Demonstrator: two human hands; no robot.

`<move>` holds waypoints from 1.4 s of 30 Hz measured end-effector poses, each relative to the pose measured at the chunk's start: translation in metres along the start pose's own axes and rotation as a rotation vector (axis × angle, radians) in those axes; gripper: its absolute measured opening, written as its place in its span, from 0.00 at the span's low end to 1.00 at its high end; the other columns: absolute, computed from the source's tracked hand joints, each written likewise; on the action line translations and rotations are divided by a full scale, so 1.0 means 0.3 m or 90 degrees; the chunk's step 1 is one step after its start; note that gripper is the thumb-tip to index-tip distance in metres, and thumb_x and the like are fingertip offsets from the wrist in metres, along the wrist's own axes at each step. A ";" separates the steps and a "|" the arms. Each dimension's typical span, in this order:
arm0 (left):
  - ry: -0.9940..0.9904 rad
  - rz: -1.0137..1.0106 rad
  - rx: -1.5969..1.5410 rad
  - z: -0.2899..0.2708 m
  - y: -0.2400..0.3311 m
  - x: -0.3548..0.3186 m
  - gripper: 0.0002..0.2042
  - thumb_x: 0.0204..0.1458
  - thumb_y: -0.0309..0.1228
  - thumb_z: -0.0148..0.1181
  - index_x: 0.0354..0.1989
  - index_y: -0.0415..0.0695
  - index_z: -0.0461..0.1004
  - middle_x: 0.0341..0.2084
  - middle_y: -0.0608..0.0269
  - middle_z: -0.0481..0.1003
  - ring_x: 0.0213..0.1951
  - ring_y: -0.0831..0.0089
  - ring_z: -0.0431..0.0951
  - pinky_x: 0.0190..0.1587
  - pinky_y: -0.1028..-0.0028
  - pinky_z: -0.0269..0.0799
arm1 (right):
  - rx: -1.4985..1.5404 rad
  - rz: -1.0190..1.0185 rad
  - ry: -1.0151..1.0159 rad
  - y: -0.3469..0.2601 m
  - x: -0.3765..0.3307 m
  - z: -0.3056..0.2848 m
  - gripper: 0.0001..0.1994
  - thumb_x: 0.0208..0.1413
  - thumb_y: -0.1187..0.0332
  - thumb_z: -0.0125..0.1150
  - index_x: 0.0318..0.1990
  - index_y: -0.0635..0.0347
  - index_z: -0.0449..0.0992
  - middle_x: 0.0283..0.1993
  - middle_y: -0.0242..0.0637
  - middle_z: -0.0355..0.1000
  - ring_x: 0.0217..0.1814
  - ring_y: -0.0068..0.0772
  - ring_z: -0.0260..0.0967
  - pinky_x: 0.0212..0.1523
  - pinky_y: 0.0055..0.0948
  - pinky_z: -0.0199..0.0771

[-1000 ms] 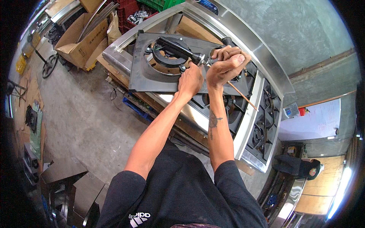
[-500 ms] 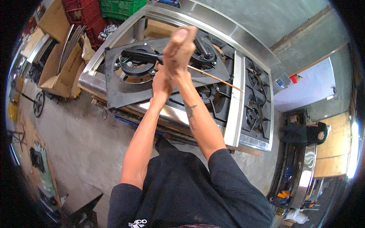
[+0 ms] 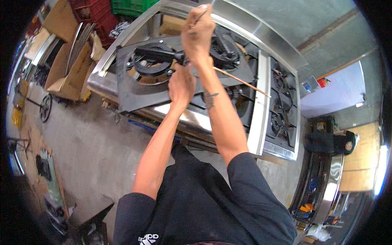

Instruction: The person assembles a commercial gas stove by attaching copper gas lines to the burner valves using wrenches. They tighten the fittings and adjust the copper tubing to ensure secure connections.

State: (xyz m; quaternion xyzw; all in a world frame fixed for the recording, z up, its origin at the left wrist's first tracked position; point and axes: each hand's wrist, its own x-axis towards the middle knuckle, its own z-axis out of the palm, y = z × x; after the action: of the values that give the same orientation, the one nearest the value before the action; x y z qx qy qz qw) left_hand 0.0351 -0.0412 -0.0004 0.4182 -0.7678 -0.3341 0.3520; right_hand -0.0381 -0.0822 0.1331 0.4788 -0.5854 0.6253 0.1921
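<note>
A stainless steel gas range (image 3: 261, 122) stands in front of me. A loose black grate panel (image 3: 143, 98) lies at a slant across its left side. On that panel is a black ring burner (image 3: 153, 67) with a thick stem (image 3: 157, 53) pointing right. My left hand (image 3: 182, 85) is closed at the stem's right end; what its fingers grip is hidden. Above it, beyond the stem end, my right hand (image 3: 199, 38) is raised in a fist, its contents hidden from view. A thin copper-coloured tube (image 3: 243, 83) runs rightward from behind my right wrist.
More burners and grates (image 3: 279, 118) fill the range's right side. A cardboard box (image 3: 69, 79) with metal strips stands at left, near red crates (image 3: 96, 20) and a green crate (image 3: 132, 6). A person in dark clothes (image 3: 335, 142) is at far right, beside a whiteboard (image 3: 339, 90).
My right fist has risen away from my left hand. My left hand stays by the burner stem. The whole view has shifted slightly.
</note>
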 end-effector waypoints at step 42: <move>-0.081 -0.062 -0.084 -0.028 0.007 0.069 0.24 0.69 0.42 0.49 0.46 0.24 0.66 0.34 0.22 0.78 0.43 0.26 0.79 0.48 0.40 0.74 | 0.033 -0.080 -0.032 0.139 0.073 0.026 0.22 0.77 0.57 0.37 0.34 0.66 0.62 0.20 0.53 0.60 0.18 0.43 0.55 0.23 0.41 0.64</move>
State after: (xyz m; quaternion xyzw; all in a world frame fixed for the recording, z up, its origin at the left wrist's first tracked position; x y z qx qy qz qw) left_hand 0.0329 -0.0602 0.0112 0.4092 -0.7436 -0.4264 0.3129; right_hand -0.0787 -0.1064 0.1271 0.5354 -0.5423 0.6146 0.2037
